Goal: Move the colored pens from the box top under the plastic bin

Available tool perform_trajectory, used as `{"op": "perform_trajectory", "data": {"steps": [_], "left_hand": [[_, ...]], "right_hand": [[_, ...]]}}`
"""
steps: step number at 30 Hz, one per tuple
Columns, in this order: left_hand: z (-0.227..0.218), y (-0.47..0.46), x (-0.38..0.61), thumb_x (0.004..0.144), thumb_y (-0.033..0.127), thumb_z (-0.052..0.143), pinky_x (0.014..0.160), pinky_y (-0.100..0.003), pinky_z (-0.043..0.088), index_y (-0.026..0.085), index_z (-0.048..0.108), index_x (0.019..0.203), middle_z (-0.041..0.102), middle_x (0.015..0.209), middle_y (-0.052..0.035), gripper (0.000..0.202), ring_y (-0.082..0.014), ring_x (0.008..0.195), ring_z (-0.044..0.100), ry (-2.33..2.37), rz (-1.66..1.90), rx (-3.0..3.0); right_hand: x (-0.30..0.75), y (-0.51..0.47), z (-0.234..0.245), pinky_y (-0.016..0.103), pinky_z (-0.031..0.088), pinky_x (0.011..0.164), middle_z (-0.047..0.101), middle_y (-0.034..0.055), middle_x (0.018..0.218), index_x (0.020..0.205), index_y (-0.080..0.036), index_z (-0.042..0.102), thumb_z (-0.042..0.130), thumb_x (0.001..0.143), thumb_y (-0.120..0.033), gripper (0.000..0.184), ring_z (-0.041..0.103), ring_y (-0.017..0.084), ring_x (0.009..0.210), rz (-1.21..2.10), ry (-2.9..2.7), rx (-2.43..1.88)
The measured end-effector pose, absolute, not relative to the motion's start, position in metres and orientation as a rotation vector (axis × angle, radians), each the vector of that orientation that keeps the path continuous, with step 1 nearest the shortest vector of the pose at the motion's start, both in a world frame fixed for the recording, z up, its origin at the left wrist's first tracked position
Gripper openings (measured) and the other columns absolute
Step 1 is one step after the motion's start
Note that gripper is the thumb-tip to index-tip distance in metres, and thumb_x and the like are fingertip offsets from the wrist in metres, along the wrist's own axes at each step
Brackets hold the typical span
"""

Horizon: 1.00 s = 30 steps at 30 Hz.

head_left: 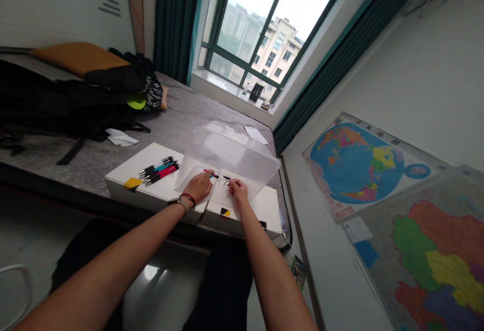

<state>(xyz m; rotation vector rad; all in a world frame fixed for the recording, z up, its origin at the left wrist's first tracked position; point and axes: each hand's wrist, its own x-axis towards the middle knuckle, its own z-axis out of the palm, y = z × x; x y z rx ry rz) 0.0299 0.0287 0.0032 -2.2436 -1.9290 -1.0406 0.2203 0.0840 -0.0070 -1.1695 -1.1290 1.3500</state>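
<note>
My left hand (199, 186) and my right hand (238, 190) are both closed on a thin pen (216, 175) with red and dark parts, held level between them just in front of a clear plastic box (230, 158). The box stands on a white board (128, 169) laid on a grey bed. A watch and a red band sit on my left wrist. To the left of my hands, a row of several pens (159, 169) in black, teal and red lies on the board.
Black bags and clothes (75, 101) and an orange pillow (77, 57) lie on the bed (181, 114) at the left. A window (264, 33) is beyond. World maps (363, 167) hang on the right wall. Yellow-black tags (132, 183) mark the board's edge.
</note>
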Motion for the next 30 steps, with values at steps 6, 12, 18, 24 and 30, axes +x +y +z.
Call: {"op": "perform_trajectory", "data": {"steps": [6,12,18,24,30], "left_hand": [[-0.003,0.034,0.027,0.09,0.016,0.04,0.083,-0.037,0.044,0.013,0.054,0.12,0.062,0.097,-0.0125,0.034,-0.0252,0.093,0.055,-1.818,-1.033,-2.241],[-0.004,0.033,0.026,0.09,0.015,0.043,0.087,-0.039,0.043,0.021,0.058,0.122,0.062,0.11,-0.0109,0.036,-0.0253,0.102,0.053,-1.718,-1.076,-2.301],[-0.006,0.035,0.023,0.089,0.016,0.048,0.094,-0.04,0.041,0.029,0.062,0.122,0.059,0.122,-0.0081,0.038,-0.0246,0.113,0.05,-1.605,-1.074,-2.33],[-0.013,0.039,0.024,0.094,0.025,0.046,0.088,-0.034,0.044,0.033,0.061,0.124,0.062,0.116,-0.0068,0.034,-0.0216,0.106,0.054,-1.637,-1.119,-2.37],[-0.015,0.039,0.024,0.095,0.038,0.044,0.082,-0.032,0.045,0.027,0.058,0.127,0.067,0.099,-0.0082,0.036,-0.0218,0.093,0.059,-1.719,-1.051,-2.409]], "right_hand": [[0.218,0.08,-0.002,0.019,0.046,0.051,0.071,0.0031,0.076,0.086,-0.016,0.065,0.077,0.064,-0.035,0.031,0.061,0.01,0.058,1.364,-1.117,-1.188],[0.216,0.076,0.003,0.023,0.052,0.059,0.071,0.0087,0.109,0.118,-0.021,0.052,0.079,0.064,-0.032,0.061,0.068,0.016,0.076,1.408,-1.054,-1.105],[0.217,0.078,-0.004,0.022,0.05,0.054,0.072,0.0031,0.083,0.117,-0.019,0.054,0.078,0.065,-0.031,0.058,0.064,0.013,0.061,1.332,-1.117,-1.124],[0.218,0.081,-0.008,0.021,0.046,0.05,0.067,0.0014,0.066,0.082,-0.015,0.065,0.074,0.066,-0.036,0.027,0.055,0.01,0.051,1.299,-1.213,-1.176],[0.217,0.079,-0.007,0.022,0.044,0.05,0.066,0.0006,0.064,0.08,-0.016,0.066,0.074,0.066,-0.038,0.028,0.053,0.009,0.049,1.288,-1.249,-1.201]]}}
